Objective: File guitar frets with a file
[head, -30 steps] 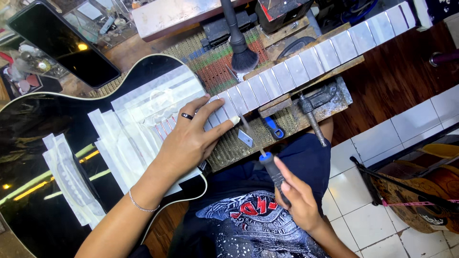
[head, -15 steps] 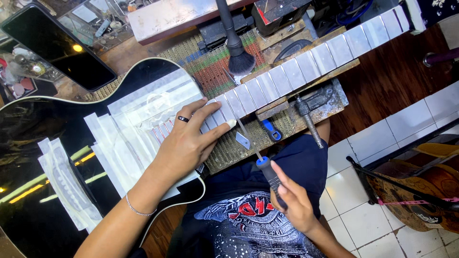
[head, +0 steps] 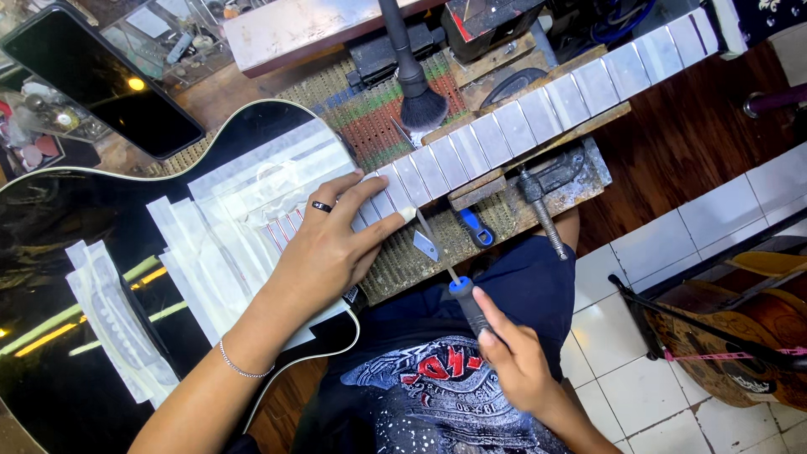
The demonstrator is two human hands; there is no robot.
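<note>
A glossy black guitar body (head: 67, 219) lies across the bench, its top covered with strips of white masking tape (head: 244, 202). Its neck (head: 538, 105), taped in white between the frets, runs up to the right. My left hand (head: 332, 244), wearing a dark ring and a thin bracelet, presses flat on the tape where the neck meets the body. My right hand (head: 508, 353) grips a small tool with a blue and black handle (head: 466, 303); its thin shaft points up at the neck's near edge, just right of my left fingertips.
A black brush (head: 416, 80) stands on the woven mat (head: 378, 118) behind the neck. A metal clamp (head: 542, 197) holds the neck. A small blade (head: 426, 244) and a blue-handled tool (head: 475, 227) lie on the mat. A dark phone (head: 101, 76) sits far left. Another guitar (head: 731, 336) rests on the tiled floor.
My right hand has drawn the blue-handled tool slightly down and back from the neck. My left hand stays pressed on the tape.
</note>
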